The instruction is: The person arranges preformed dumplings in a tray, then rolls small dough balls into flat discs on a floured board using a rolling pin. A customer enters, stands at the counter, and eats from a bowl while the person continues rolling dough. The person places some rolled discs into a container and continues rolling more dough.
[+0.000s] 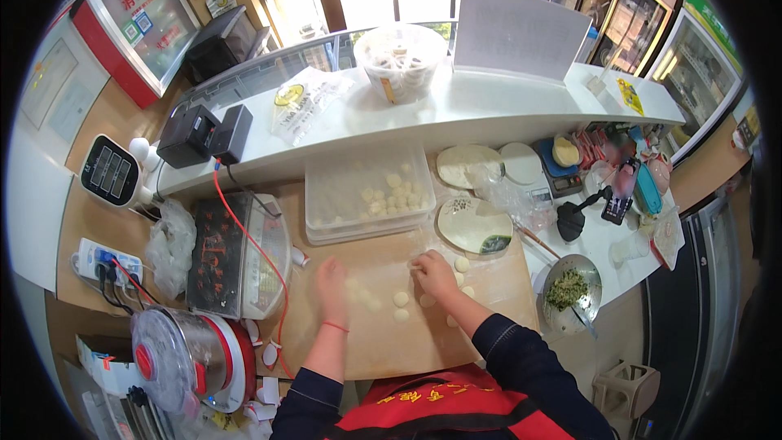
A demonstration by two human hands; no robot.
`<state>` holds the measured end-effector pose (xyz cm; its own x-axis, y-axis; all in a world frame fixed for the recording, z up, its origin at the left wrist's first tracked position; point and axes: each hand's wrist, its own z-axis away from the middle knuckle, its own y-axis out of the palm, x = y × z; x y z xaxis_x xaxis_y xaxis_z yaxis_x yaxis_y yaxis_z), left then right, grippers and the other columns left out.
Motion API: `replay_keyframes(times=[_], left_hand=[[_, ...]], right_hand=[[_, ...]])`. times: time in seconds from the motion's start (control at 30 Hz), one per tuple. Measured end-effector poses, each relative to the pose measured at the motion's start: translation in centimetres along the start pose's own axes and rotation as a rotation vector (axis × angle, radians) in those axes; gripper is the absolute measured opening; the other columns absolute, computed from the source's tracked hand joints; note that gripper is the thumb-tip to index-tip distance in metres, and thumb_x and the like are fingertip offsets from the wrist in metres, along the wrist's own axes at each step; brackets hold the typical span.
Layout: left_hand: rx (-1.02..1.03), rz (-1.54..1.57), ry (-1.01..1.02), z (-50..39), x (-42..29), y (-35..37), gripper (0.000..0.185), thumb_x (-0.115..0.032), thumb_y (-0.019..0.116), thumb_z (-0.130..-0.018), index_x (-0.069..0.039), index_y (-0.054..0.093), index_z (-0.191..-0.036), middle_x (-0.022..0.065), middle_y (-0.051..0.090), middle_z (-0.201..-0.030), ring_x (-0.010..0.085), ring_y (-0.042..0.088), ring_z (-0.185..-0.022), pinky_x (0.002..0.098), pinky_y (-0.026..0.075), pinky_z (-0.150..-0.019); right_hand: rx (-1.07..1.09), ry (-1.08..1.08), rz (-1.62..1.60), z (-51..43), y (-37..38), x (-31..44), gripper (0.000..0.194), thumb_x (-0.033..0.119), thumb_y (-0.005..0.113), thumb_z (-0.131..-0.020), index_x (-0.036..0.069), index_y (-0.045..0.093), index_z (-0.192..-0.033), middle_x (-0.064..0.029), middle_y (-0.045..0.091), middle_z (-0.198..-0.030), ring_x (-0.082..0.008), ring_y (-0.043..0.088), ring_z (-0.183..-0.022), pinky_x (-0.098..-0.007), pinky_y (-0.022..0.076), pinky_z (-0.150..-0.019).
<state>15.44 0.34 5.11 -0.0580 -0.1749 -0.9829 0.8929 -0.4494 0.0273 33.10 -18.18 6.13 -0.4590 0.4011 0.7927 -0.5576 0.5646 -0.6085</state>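
Note:
My left hand, blurred by movement, is over the left half of the floured wooden board. Beside it lie several small dough pieces, also blurred. My right hand is low over the board with its fingers bent together. A pale bit shows at its fingertips, but whether they hold dough cannot be made out. Around that hand lie several flattened dough rounds, some partly hidden by the forearm. Two more rounds, one a dough round, sit between my hands.
Behind the board stands a clear plastic box of dough pieces. Oval plates are to its right. A metal bowl of chopped green filling borders the board's right edge. A red cable crosses the left side, near a lidded pot.

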Motion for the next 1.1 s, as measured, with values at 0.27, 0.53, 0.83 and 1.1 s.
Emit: replay_keyframes(times=[0.27,0.53,0.83,1.1], left_hand=[[0.230,0.585,-0.351,-5.7,-3.5,5.4,0.061,-0.016,0.049,-0.104,0.012,0.021,-0.150,0.0299,0.027,-0.156,0.0425,0.040,-0.141,0.0491,0.040,-0.116],[0.016,0.727,-0.611,-8.9,-6.1,8.1,0.048,-0.015,0.050,-0.099,0.012,0.035,-0.136,0.0277,0.039,-0.146,0.0397,0.041,-0.138,0.0519,0.037,-0.117],[-0.011,0.833,-0.692,-10.9,-5.8,8.3,0.031,-0.013,0.051,-0.097,0.006,0.048,-0.122,0.0197,0.056,-0.130,0.0397,0.051,-0.126,0.0570,0.042,-0.111],[0.082,0.822,-0.665,-11.1,-4.6,7.0,0.029,-0.011,0.049,-0.099,0.003,0.052,-0.125,0.0175,0.060,-0.128,0.0370,0.058,-0.121,0.0533,0.048,-0.107]], right_hand=[[-0.388,0.528,-0.817,-8.3,-3.1,0.7,0.024,0.022,0.066,-0.088,0.005,0.067,-0.105,-0.0038,0.066,-0.082,-0.0201,0.065,-0.072,-0.0344,0.0525,-0.065],[-0.533,0.452,-0.103,-11.6,-2.3,1.4,0.022,0.020,0.062,-0.080,0.005,0.077,-0.084,-0.0195,0.073,-0.088,-0.0374,0.071,-0.088,-0.0451,0.0549,-0.079],[-0.436,0.584,-0.981,-13.4,-2.8,2.3,0.012,0.020,0.067,-0.087,0.008,0.069,-0.090,-0.0037,0.064,-0.075,-0.0188,0.062,-0.066,-0.0363,0.0527,-0.064],[-0.378,0.458,-1.158,-14.0,-2.0,5.5,0.022,0.026,0.063,-0.092,0.008,0.073,-0.100,-0.0072,0.066,-0.078,-0.0234,0.067,-0.079,-0.0383,0.0550,-0.068]])
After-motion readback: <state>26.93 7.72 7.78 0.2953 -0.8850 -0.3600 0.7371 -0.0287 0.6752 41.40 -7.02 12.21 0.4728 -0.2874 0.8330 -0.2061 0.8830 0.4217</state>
